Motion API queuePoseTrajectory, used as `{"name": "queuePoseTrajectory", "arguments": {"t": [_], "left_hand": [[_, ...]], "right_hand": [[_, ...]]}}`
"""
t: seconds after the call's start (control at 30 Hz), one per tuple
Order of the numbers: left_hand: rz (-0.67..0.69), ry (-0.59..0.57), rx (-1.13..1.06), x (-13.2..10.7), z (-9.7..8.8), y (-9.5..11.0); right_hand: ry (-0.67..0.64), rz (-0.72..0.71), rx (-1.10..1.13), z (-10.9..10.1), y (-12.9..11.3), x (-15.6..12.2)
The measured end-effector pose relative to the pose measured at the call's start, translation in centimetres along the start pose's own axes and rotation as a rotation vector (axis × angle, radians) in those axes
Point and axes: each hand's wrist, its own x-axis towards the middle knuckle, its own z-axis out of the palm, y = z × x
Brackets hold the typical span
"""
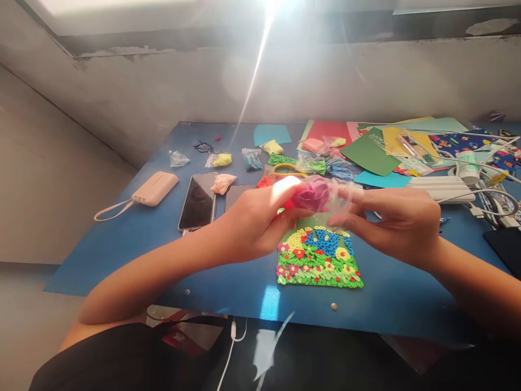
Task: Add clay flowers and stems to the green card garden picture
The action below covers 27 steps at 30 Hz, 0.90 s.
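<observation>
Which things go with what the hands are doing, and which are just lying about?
Seems to belong:
pink lump, in the left hand
clear bag, in the right hand
flower picture, below the hands
yellow lump, maybe

Probably just lying about:
phone, screen dark
power bank, with a strap

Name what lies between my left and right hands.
In the head view, a magenta lump and clear plastic bridge the left hand and right hand.
</observation>
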Motion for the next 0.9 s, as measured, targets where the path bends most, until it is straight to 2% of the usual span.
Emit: {"name": "queuePoseTrajectory", "arguments": {"t": [0.07, 0.1, 0.17, 0.27, 0.33, 0.37, 0.43, 0.5, 0.6, 0.67, 0.77, 0.83, 0.9], "left_hand": [[-0.006, 0.030, 0.003, -0.1, 0.1, 0.3], [-0.061, 0.037, -0.061, -0.1, 0.1, 0.5], [-0.263, 0.037, -0.329, 0.1, 0.2, 1.0], [-0.592, 0.027, -0.892, 0.3, 0.7, 1.4], [-0.695, 0.007, -1.131, 0.3, 1.1, 1.6], [-0.708, 0.005, -1.175, 0.3, 1.4, 1.6], [-0.676, 0.014, -1.130, 0.3, 1.9, 1.7], [-0.597, 0.058, -0.965, 0.2, 2.2, 1.7], [-0.401, 0.134, -0.579, 0.0, 2.5, 1.6], [-0.221, 0.135, -0.322, -0.3, 2.5, 1.4], [-0.007, 0.079, -0.162, -0.7, 2.5, 1.1], [0.013, 0.022, -0.173, -0.8, 2.3, 1.0], [-0.083, 0.005, -0.235, -0.7, 2.0, 0.8]], "right_hand": [[0.002, -0.043, 0.046, 0.1, 0.0, 0.0], [0.000, -0.043, 0.067, 0.1, -0.1, -0.1], [0.000, -0.003, 0.088, 0.2, -0.2, -0.2], [0.036, 0.041, 0.055, 0.4, -0.2, -0.4], [0.077, 0.008, -0.005, 0.6, -0.2, -0.6], [0.091, -0.022, -0.042, 0.7, -0.2, -0.7], [0.114, -0.095, -0.116, 1.0, -0.2, -0.8], [0.123, -0.125, -0.162, 1.2, -0.4, -1.0], [0.133, -0.126, -0.153, 1.2, -0.8, -1.1], [0.122, -0.134, -0.166, 1.2, -1.1, -1.2], [0.078, -0.129, -0.214, 0.9, -1.5, -1.2], [0.069, -0.090, -0.238, 0.6, -1.7, -1.1], [0.076, -0.068, -0.256, 0.3, -1.6, -0.8]]}}
